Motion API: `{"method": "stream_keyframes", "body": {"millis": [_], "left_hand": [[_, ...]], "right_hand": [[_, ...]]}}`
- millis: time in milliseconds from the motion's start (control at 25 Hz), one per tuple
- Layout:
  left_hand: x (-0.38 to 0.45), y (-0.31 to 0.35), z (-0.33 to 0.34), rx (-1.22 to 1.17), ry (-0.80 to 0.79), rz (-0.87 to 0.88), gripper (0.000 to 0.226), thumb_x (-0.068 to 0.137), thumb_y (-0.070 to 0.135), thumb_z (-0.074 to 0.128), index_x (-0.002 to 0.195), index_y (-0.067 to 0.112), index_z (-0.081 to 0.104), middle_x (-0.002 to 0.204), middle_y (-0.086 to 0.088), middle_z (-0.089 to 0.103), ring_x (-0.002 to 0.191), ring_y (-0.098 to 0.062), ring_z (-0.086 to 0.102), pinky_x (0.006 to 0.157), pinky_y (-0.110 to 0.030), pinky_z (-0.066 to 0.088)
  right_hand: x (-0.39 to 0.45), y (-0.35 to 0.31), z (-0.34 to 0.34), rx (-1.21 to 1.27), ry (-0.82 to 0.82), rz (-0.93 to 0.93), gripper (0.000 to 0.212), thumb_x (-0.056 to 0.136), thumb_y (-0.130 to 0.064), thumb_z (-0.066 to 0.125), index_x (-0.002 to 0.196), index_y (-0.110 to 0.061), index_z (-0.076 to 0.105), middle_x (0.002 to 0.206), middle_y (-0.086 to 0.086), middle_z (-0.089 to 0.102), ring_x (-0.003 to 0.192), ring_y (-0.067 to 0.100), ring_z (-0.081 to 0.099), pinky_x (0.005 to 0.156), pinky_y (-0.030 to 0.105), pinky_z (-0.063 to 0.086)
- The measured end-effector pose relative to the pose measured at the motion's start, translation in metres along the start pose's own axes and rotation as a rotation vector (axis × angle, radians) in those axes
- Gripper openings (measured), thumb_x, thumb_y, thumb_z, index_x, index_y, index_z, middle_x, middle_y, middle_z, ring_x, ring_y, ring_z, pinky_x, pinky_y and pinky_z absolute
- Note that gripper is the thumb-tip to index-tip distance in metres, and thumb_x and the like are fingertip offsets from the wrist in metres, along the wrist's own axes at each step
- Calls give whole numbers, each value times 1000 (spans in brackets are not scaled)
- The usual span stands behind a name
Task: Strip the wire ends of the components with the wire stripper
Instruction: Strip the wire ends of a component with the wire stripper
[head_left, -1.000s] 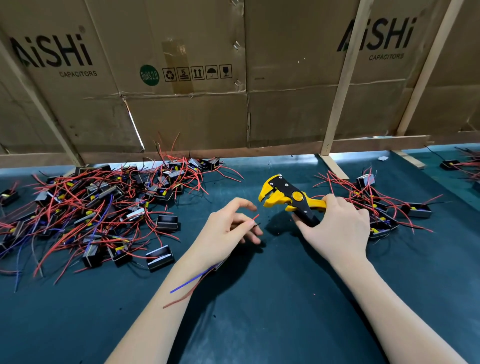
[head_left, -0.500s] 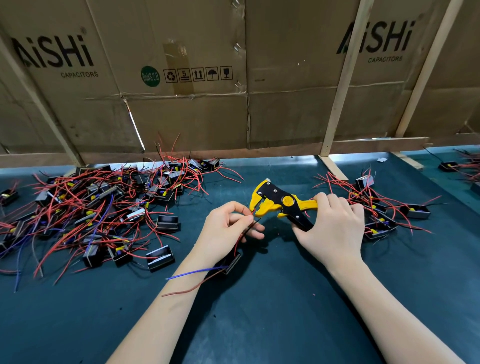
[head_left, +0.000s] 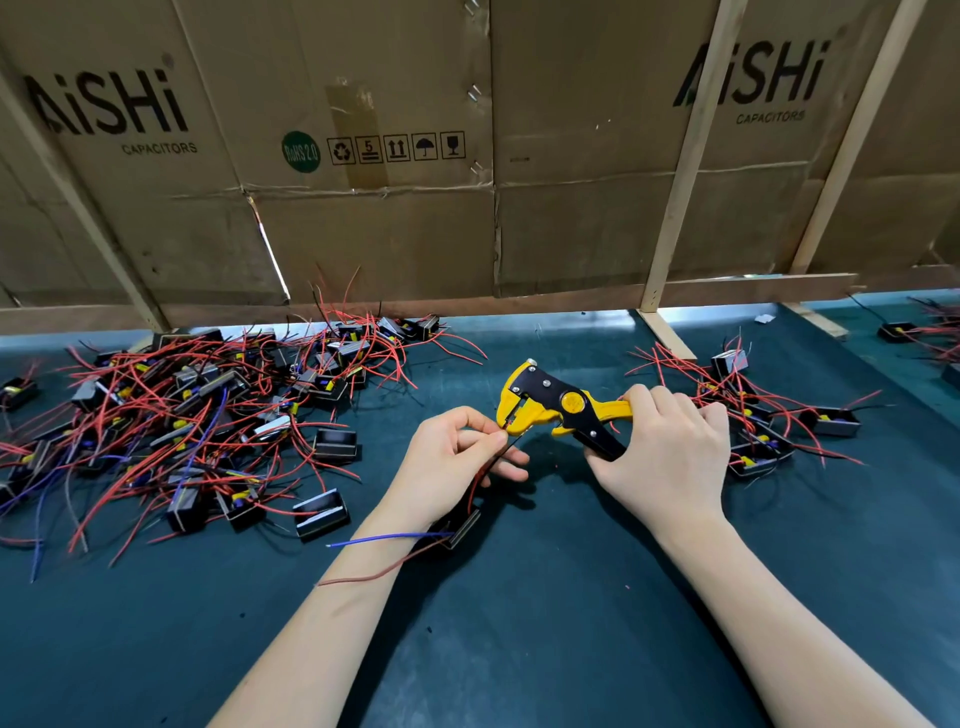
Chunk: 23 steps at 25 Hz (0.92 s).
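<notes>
Yellow-and-black wire stripper gripped by handles in right hand, above the dark green counter. Left hand pinches a red wire at the stripper's head; its component hangs below the wrist. Piles of components lie left and right.

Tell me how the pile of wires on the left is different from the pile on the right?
The left pile is much bigger and spreads wide; the right pile is small. The left pile has some blue wires among the red; the right pile shows red and a few dark ones. The right pile lies just behind the right hand; the left pile lies apart from the left hand. Both hold small black components on the dark mat.
</notes>
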<state>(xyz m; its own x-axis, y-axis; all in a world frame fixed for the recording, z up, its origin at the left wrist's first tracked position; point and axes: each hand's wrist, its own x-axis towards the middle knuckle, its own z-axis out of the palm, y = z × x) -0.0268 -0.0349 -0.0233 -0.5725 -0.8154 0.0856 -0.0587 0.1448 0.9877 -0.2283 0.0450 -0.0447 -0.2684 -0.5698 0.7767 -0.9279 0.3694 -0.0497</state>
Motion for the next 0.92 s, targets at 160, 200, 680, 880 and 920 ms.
{"method": "stream_keyframes", "body": {"millis": [160, 200, 680, 880, 920], "left_hand": [[0, 0, 0, 3, -4, -1, 7, 99, 4, 51, 92, 3, 52, 80, -9, 77, 66, -17, 73, 50, -17, 43], [0, 0, 0, 2, -5, 0, 7, 99, 4, 51, 92, 2, 52, 79, -9, 76, 66, -17, 73, 50, -17, 43], [1, -1, -1, 7, -2, -20, 8, 98, 4, 53, 90, 3, 52, 80, -10, 76, 67, -20, 74, 49, -17, 44], [-1, -1, 2, 26, -23, -43, 9, 98, 4, 53, 89, 3, 51, 80, -14, 76, 69, -23, 74, 49, -19, 42], [-1, 0, 1, 36, -29, -39, 10, 98, 4, 53, 89, 4, 51, 80, -14, 76, 70, -24, 75, 48, -19, 40]], "right_hand": [[0, 0, -1, -2, -15, -3, 44, 63, -47, 76, 72, -11, 52, 64, 3, 53, 60, 29, 52, 66, 37, 27], [1, 1, -1, -3, -18, -4, 43, 62, -46, 77, 71, -11, 52, 63, 3, 53, 60, 29, 53, 66, 37, 27], [3, -2, -5, 24, -206, 42, 49, 66, -57, 78, 71, -11, 63, 62, 5, 62, 61, 29, 61, 66, 36, 30], [1, -1, -9, 35, -250, 96, 53, 67, -62, 76, 59, -14, 55, 55, 5, 60, 57, 31, 60, 56, 28, 26], [0, -1, -9, 27, -263, 116, 54, 68, -66, 73, 59, -16, 53, 56, 4, 61, 59, 31, 61, 55, 28, 24]]}}
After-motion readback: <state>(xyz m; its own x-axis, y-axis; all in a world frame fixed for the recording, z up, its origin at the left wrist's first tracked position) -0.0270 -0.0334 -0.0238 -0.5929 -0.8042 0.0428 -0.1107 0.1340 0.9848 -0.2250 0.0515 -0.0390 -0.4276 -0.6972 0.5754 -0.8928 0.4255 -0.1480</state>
